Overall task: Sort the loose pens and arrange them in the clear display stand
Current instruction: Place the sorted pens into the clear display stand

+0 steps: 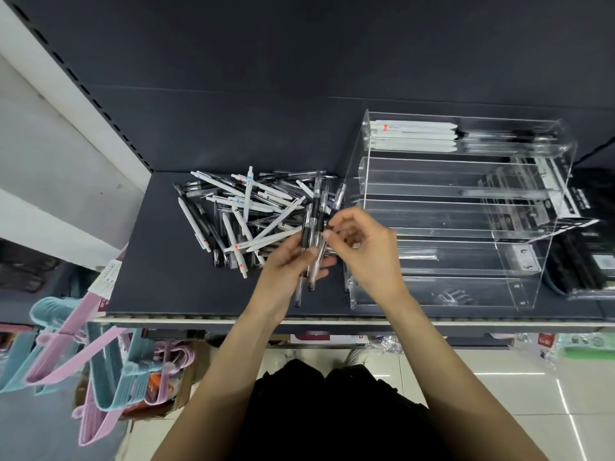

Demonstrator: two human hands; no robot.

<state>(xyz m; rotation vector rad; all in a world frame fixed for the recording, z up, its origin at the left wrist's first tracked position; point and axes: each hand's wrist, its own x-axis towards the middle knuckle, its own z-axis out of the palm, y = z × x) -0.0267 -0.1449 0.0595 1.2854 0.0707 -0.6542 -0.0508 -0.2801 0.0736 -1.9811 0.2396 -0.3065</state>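
Head view: nearest the camera, the left hand [293, 261] is curled round a small bundle of clear pens [311, 247] with black grips, their tips pointing toward the shelf edge and their caps fanning up past the fingers. The right hand [362, 242] meets it just beside, thumb and forefinger pinching the upper part of one pen in that bundle. Both hands hover above the dark shelf [159, 287], between the heap and the stand.

Just behind the hands lies the pile of loose pens [246, 214], a crisscrossed heap of white-barrelled pens with small red marks mixed with clear-and-black ones, lying at every angle.

To the right stands the clear display stand [466, 211], a stepped acrylic rack of long trays rising toward the back. Its farthest, top tray holds a tidy row of white pens [412, 136] on the left and black-and-clear pens [509, 134] on the right. The lower trays look mostly bare, though reflections make that hard to judge.
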